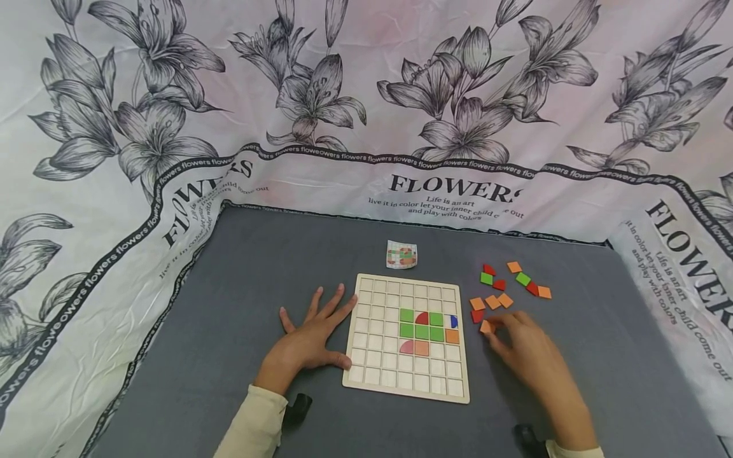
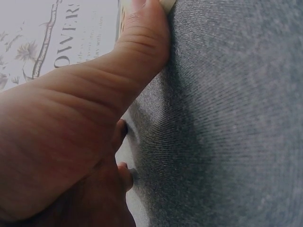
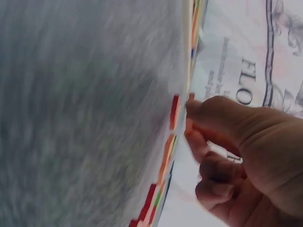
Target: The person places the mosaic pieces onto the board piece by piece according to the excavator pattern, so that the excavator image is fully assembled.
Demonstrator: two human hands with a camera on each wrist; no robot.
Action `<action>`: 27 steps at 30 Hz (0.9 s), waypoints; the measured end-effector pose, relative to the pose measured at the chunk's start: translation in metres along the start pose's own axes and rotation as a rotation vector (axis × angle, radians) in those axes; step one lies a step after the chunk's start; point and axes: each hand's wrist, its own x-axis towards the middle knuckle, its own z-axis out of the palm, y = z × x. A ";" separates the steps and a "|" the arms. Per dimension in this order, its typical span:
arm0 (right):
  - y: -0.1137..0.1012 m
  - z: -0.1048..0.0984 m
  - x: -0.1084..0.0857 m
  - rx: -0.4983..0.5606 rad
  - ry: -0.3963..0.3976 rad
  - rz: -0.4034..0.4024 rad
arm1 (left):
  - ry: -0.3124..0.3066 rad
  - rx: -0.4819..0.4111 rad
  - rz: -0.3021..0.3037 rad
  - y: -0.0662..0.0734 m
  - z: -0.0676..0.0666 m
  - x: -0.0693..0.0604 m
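A square wooden grid board [image 1: 372, 375] lies on the grey table, with green, red, pink, orange and blue-and-white tiles set in some of its cells. My left hand [image 1: 306, 343] rests beside its left edge with fingers spread, thumb and fingertips touching the rim. In the left wrist view the thumb [image 2: 142, 38] lies against the board's edge. My right hand [image 1: 529, 350] pinches an orange tile [image 1: 485, 327] between thumb and fingers, just right of the board. The right wrist view shows that pinch edge-on, the hand [image 3: 255, 146] partly covering the tile.
Loose tiles lie right of the board, among them a red tile [image 1: 478, 316], an orange tile [image 1: 478, 304] and a green tile [image 1: 523, 278]. A small printed pattern card [image 1: 402, 254] sits behind the board. Flowered cloth [image 1: 321, 178] borders the table's back and sides.
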 end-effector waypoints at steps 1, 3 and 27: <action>-0.004 0.000 -0.001 0.009 0.003 -0.019 | -0.001 0.000 0.000 0.000 0.000 0.000; -0.013 0.001 -0.002 0.014 0.009 -0.071 | -0.001 0.002 0.001 0.000 0.000 0.000; -0.057 0.027 -0.013 0.032 -0.014 -0.338 | -0.014 0.005 -0.001 0.001 -0.001 0.000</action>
